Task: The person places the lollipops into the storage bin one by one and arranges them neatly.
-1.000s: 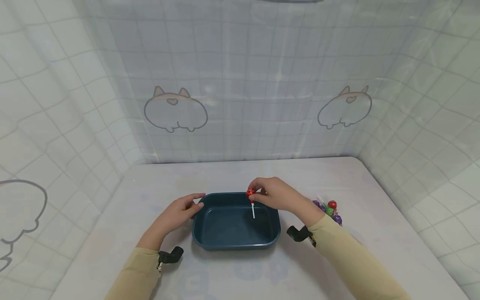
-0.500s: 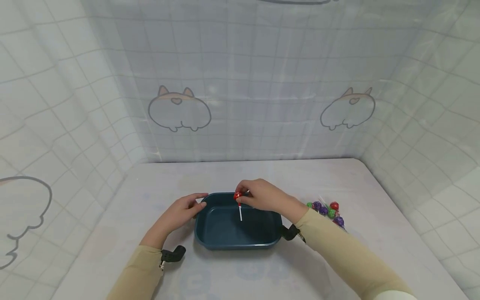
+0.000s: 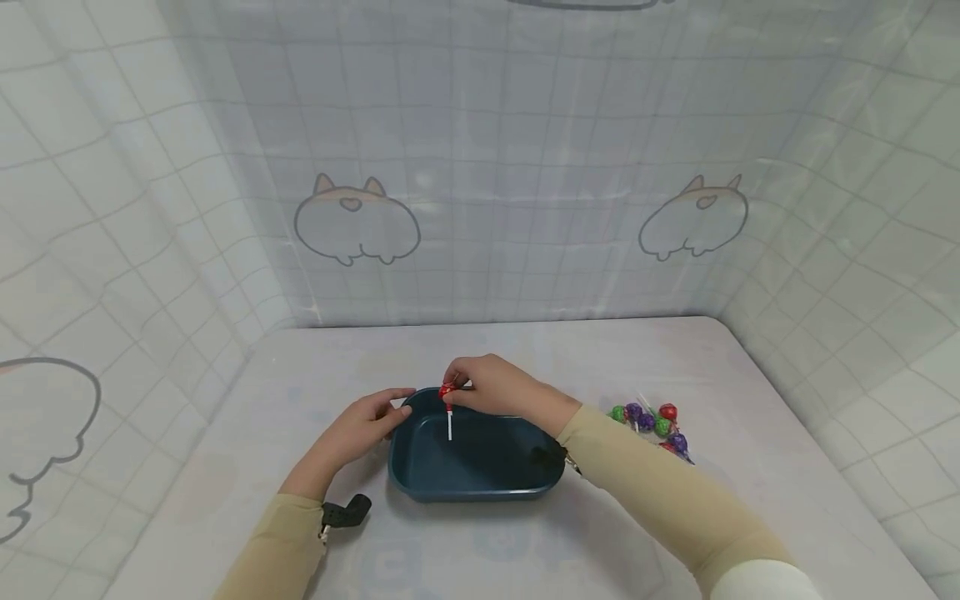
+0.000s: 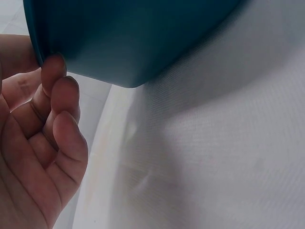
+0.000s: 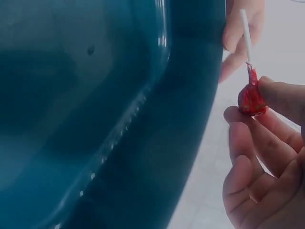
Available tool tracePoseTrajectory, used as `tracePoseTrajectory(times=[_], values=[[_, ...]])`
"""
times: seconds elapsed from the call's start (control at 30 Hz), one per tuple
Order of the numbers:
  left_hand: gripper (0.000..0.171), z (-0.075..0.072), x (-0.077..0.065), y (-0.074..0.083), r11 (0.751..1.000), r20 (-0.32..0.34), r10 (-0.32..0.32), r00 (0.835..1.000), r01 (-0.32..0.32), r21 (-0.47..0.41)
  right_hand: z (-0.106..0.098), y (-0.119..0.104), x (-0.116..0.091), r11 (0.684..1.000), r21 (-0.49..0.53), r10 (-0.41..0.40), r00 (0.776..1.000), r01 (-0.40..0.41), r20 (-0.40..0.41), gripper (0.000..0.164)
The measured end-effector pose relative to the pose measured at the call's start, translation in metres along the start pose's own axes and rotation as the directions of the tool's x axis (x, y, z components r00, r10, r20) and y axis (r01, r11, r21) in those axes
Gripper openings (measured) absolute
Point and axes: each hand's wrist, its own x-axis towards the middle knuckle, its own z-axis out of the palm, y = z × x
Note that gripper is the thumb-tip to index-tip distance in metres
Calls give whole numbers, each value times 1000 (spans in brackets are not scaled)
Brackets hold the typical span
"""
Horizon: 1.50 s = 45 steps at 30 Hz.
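A dark teal rectangular tray stands on the table. My left hand holds its left rear corner, with curled fingertips against the wall of the tray in the left wrist view. Over the tray's back left part, my right hand pinches a red-wrapped lollipop by its candy end. Its white stick points down in the head view. The right wrist view shows the lollipop between thumb and fingertips, beside the tray's rim. No other lollipop shows inside the tray.
Several lollipops in purple, green and red wrappers lie in a loose pile on the table, right of the tray. White tile-patterned sheets surround the table at the back and sides.
My right hand has moved left across the tray, carrying the red lollipop from its right side to near the left rear corner. The left hand stays at the rim.
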Motion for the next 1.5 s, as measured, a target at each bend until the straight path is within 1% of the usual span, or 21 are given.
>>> tracePoseTrajectory(times=[0.13, 0.2, 0.3, 0.33, 0.43, 0.6, 0.67, 0.93, 1.07, 1.27, 1.5], values=[[52, 1, -1, 1, 1000, 0, -13, 1000, 13, -13, 10, -1, 8, 1000, -7, 0, 1000, 1, 22, 29], [51, 2, -1, 1, 1000, 2, -17, 1000, 17, -19, 14, -3, 10, 1000, -25, -17, 999, 18, 39, 30], [49, 3, -2, 1, 999, 5, -20, 1000, 21, -25, 20, -5, 12, 998, -45, -31, 998, 34, 60, 27], [49, 3, -2, 2, 999, 7, -22, 1000, 23, -26, 22, -5, 13, 998, -51, -34, 997, 37, 64, 24], [47, 2, -2, 2, 999, 8, -32, 999, 32, -23, 27, -7, 15, 997, -64, -33, 997, 38, 74, 20], [47, 0, -3, 4, 999, 8, -21, 1000, 21, -28, 34, -8, 20, 995, -88, -34, 995, 42, 92, 21], [47, -1, -3, 4, 999, 10, -12, 1000, 13, -34, 37, -8, 22, 995, -95, -26, 994, 36, 103, 21], [47, -4, -1, 4, 999, 11, -10, 1000, 11, -44, 46, -9, 29, 997, -80, 14, 991, -3, 132, 21], [48, -4, 0, 5, 999, 9, -9, 1000, 9, -40, 50, -11, 31, 994, -109, 25, 989, -9, 144, 21], [50, -3, 0, 4, 999, 14, -26, 1000, 26, -33, 58, -12, 35, 988, -156, 39, 986, -13, 160, 20], [49, -3, 0, 5, 999, 12, -29, 999, 30, -30, 65, -13, 39, 986, -168, 48, 987, -22, 156, 18]])
